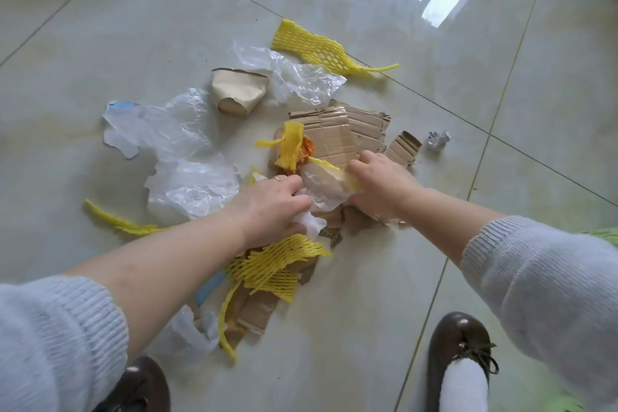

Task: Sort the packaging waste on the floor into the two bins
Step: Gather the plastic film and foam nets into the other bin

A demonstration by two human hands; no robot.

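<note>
Both hands, left (271, 207) and right (378, 184), clutch crumpled plastic film (321, 191) over cardboard scraps (337, 134); light, limp, slippery material, best bunched mid-sheet.

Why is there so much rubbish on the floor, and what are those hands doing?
A person is bending over a pile of packaging waste on the tiled floor. The left hand and right hand both grip crumpled white plastic in the middle of the pile. Around them lie yellow foam netting, torn cardboard, clear plastic bags, a squashed paper cup and a small foil ball. No bins are in view.
</note>
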